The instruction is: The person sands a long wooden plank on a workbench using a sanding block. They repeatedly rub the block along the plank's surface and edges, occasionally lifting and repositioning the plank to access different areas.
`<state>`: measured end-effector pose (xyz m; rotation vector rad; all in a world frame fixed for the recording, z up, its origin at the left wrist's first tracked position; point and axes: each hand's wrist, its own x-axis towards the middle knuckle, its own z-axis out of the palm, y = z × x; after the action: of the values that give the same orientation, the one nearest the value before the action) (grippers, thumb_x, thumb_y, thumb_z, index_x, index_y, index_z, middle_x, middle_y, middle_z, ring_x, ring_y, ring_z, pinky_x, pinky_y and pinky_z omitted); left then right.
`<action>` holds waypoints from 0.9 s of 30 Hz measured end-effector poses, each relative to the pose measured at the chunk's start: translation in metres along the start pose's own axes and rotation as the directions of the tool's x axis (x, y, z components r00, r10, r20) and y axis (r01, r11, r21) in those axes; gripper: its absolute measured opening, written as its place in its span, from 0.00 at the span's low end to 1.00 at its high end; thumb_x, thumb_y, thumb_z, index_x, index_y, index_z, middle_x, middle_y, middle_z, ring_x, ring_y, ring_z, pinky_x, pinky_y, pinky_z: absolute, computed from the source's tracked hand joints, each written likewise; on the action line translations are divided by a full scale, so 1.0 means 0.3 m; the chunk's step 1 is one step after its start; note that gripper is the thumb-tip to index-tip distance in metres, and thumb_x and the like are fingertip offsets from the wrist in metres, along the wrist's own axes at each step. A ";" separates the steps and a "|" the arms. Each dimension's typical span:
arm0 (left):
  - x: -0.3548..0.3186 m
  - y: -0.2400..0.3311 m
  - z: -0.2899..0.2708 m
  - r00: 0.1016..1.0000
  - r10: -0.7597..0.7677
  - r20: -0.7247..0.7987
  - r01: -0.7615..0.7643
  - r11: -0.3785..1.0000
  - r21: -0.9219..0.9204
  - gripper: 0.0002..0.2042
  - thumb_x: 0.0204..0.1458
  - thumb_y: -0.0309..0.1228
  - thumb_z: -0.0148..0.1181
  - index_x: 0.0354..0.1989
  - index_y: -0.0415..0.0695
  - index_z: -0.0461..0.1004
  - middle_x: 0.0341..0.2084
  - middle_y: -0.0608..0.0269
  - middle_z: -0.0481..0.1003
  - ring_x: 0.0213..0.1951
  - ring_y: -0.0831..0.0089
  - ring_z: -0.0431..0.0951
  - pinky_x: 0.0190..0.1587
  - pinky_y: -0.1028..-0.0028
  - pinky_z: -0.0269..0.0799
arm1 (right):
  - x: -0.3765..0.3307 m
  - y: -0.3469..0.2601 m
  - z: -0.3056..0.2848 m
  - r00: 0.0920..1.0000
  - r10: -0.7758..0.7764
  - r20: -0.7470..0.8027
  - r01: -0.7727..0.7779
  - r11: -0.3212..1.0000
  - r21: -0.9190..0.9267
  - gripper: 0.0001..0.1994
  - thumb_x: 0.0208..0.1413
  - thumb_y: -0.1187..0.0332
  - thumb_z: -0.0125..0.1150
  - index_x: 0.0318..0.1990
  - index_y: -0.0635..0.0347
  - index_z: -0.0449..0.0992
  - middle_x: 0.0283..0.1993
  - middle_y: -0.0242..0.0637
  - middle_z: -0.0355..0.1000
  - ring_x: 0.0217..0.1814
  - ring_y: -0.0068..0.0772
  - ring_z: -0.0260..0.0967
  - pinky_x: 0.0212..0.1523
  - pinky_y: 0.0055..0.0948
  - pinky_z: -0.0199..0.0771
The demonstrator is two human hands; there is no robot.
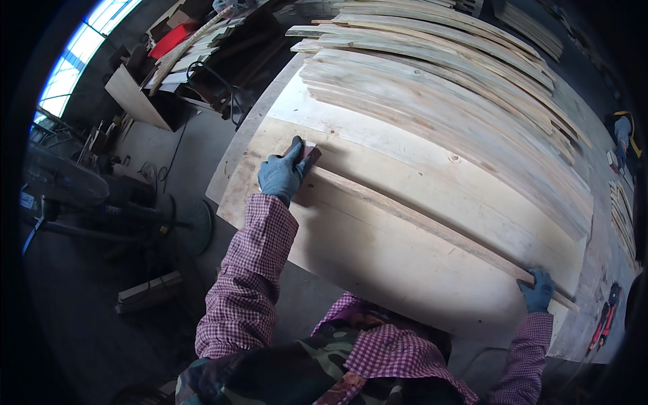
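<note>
A long, narrow wooden strip (418,219) lies slantwise across the pale board on the worktable. At its left end, my left hand (279,177), in a blue-grey glove, is closed on a small dark red-brown block (312,156) with a whitish top. The block sits against the strip's end; its exact kind is unclear. My right hand (538,294), gloved alike, grips the strip near its right end, which sticks out beyond the fingers. Both sleeves are purple-and-white checked.
Beyond the strip, several long planks (439,101) lie stacked across the worktable (223,172). Red-handled pliers (605,317) rest at the right edge, with thin wood strips (622,219) farther up. Left of the table stand a fan (67,179) and a wood block (150,291) on the floor.
</note>
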<state>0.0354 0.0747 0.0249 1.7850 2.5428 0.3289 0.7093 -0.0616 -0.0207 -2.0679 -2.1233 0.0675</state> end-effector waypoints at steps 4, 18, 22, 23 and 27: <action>-0.085 -0.008 0.076 0.986 -0.057 -0.158 0.040 0.993 -0.109 0.28 0.58 0.59 0.52 0.67 0.70 0.64 0.34 0.39 0.77 0.35 0.43 0.77 0.42 0.53 0.74 | -0.013 -0.006 -0.021 0.996 0.075 0.053 -0.077 0.996 0.041 0.18 0.36 0.67 0.77 0.36 0.54 0.77 0.36 0.40 0.72 0.41 0.47 0.70 0.42 0.41 0.70; -0.141 0.215 -0.078 0.933 0.286 -0.219 -0.270 0.958 0.101 0.25 0.55 0.49 0.62 0.62 0.63 0.71 0.39 0.48 0.75 0.40 0.49 0.75 0.42 0.55 0.72 | -0.017 0.005 -0.016 1.000 0.027 0.011 -0.027 0.999 -0.029 0.16 0.37 0.68 0.76 0.35 0.55 0.76 0.35 0.38 0.72 0.40 0.47 0.70 0.41 0.43 0.70; -0.322 0.400 -0.035 0.924 0.320 -0.210 -0.341 0.938 -0.069 0.31 0.50 0.47 0.67 0.65 0.64 0.68 0.47 0.49 0.70 0.47 0.50 0.70 0.49 0.53 0.66 | -0.006 0.005 -0.010 1.000 0.016 -0.002 -0.016 1.000 -0.026 0.17 0.36 0.67 0.77 0.35 0.55 0.77 0.35 0.37 0.73 0.39 0.46 0.70 0.42 0.44 0.70; -0.383 0.469 -0.027 0.896 0.398 -0.199 -0.416 0.907 -0.063 0.33 0.50 0.48 0.67 0.67 0.67 0.65 0.50 0.45 0.69 0.51 0.48 0.70 0.53 0.51 0.66 | -0.004 0.017 -0.004 0.999 0.035 0.013 -0.035 0.999 -0.014 0.17 0.36 0.66 0.77 0.35 0.55 0.77 0.35 0.38 0.73 0.39 0.47 0.70 0.42 0.44 0.70; -0.475 0.546 0.009 0.806 0.576 -0.140 -0.591 0.764 -0.258 0.35 0.47 0.54 0.66 0.68 0.73 0.62 0.56 0.41 0.66 0.55 0.47 0.68 0.58 0.49 0.64 | 0.001 0.062 0.009 0.997 0.064 0.047 -0.064 0.998 -0.002 0.18 0.36 0.66 0.77 0.36 0.55 0.77 0.36 0.39 0.73 0.40 0.47 0.70 0.43 0.44 0.71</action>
<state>0.2374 -0.0045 0.0369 2.4093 1.7538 0.7224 0.7274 -0.0603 -0.0262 -2.1546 -2.0834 0.1251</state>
